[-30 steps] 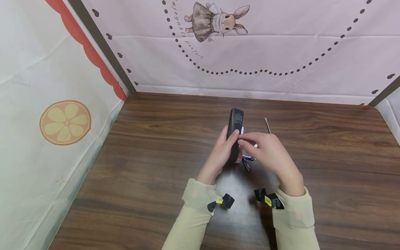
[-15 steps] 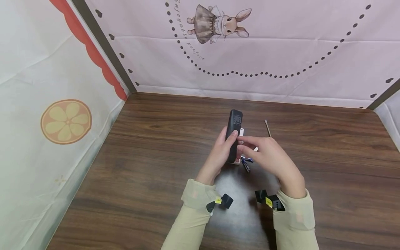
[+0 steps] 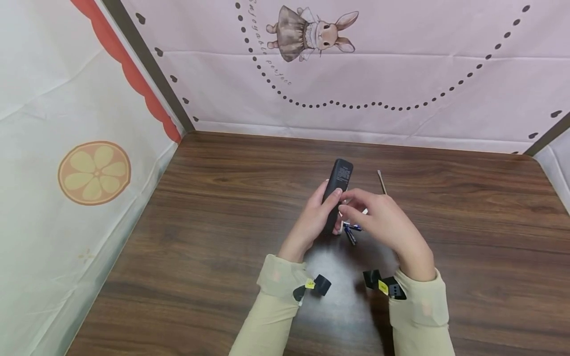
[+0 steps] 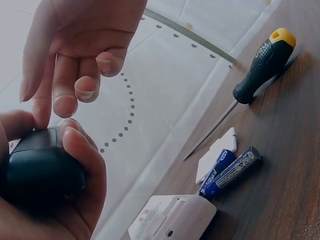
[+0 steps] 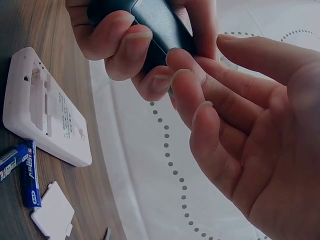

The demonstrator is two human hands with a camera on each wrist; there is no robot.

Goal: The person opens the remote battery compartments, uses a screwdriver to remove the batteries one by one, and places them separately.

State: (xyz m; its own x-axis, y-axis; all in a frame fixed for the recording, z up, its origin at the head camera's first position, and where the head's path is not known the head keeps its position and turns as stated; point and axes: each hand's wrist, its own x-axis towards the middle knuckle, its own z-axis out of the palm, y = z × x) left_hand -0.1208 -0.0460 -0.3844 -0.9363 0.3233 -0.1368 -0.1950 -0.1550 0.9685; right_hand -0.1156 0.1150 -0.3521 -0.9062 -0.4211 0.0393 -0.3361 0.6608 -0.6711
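Observation:
My left hand (image 3: 307, 225) grips a black remote control (image 3: 340, 174), its thumb lying across the side that bears small printed text. The remote is tilted, held above the table. Close on its right is my right hand (image 3: 384, 215), fingers loosely bent. In the right wrist view its fingertips (image 5: 182, 60) touch the remote's edge beside the left fingers. The left wrist view shows a right finger on the remote's back panel (image 4: 39, 139), with the other fingers hanging free. Part of the remote is hidden by the left palm.
A white device (image 5: 55, 110) with an uncovered battery compartment lies on the wooden table (image 3: 213, 222). Beside it are two blue AAA batteries (image 4: 232, 172) and a white battery cover (image 5: 54, 212). A black and yellow screwdriver (image 4: 265, 65) lies farther right. Printed cloth (image 3: 378, 74) walls the back.
The remote's top end has tilted slightly to the right in my left hand. My right hand stays at its side, with small shifts of the fingers.

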